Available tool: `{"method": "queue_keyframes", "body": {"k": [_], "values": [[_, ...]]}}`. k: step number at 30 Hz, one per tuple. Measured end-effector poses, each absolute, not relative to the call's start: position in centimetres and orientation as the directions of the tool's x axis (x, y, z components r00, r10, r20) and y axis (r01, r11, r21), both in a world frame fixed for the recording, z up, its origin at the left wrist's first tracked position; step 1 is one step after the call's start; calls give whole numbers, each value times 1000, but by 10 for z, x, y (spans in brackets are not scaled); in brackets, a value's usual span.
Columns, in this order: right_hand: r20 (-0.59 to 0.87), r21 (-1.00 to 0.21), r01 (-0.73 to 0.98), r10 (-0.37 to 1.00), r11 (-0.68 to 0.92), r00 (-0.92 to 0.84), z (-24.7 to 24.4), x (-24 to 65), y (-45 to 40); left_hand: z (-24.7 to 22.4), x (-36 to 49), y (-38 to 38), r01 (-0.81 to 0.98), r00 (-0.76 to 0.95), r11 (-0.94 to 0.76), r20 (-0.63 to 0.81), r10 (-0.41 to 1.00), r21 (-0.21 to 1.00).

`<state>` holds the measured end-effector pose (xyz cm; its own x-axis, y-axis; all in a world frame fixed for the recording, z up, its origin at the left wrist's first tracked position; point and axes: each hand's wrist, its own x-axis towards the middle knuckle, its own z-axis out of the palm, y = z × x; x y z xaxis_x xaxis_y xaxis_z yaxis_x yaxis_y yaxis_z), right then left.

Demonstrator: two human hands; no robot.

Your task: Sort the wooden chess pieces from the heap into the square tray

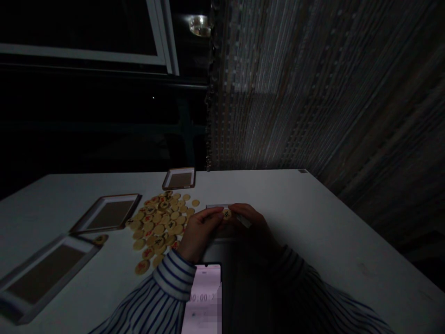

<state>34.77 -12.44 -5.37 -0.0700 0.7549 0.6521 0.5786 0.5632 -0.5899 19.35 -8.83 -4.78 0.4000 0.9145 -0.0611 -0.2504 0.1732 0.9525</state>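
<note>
In the middle of the table, both hands meet around one round wooden piece (226, 214) with a dark character on its face. My left hand (201, 232) pinches the piece from the left between thumb and fingers. My right hand (253, 225) closes on its right side, with a small pale strip (244, 221) showing by the fingers; what that strip is I cannot tell. Beneath the hands lies a box (217, 206), mostly hidden. A heap of round wooden pieces (159, 229), some with red or black characters, spreads to the left of my left hand.
Three shallow open boxes stand on the white table (313, 222): one at the back (193, 178), one at mid left (99, 229), one at near left (31, 311). A lit phone showing a timer (203, 301) lies near my left forearm. A curtain (264, 93) hangs behind.
</note>
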Motion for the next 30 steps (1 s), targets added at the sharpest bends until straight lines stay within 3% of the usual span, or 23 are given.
{"method": "queue_keyframes", "body": {"k": [4, 11, 16, 20, 26, 30], "values": [[653, -507, 650, 745, 567, -141, -54, 350, -124, -46, 194, -89, -249, 411, 163, -48, 910, 955], [642, -482, 683, 751, 550, -152, -53, 354, -125, -45, 193, -88, -166, 412, 107, -29, 911, 980], [613, -502, 686, 776, 527, -148, -52, 362, -126, -39, 176, -85, 106, 307, -200, 160, 938, 974], [574, -507, 698, 802, 506, -165, -50, 370, -127, -38, 155, -82, 308, 429, -505, 356, 830, 806], [495, -495, 717, 838, 491, -232, -48, 380, -127, -48, 140, -78, 463, 632, -717, 373, 679, 520], [452, -466, 742, 851, 482, -268, -46, 383, -129, -56, 138, -77, 455, 696, -779, 374, 613, 431]]}}
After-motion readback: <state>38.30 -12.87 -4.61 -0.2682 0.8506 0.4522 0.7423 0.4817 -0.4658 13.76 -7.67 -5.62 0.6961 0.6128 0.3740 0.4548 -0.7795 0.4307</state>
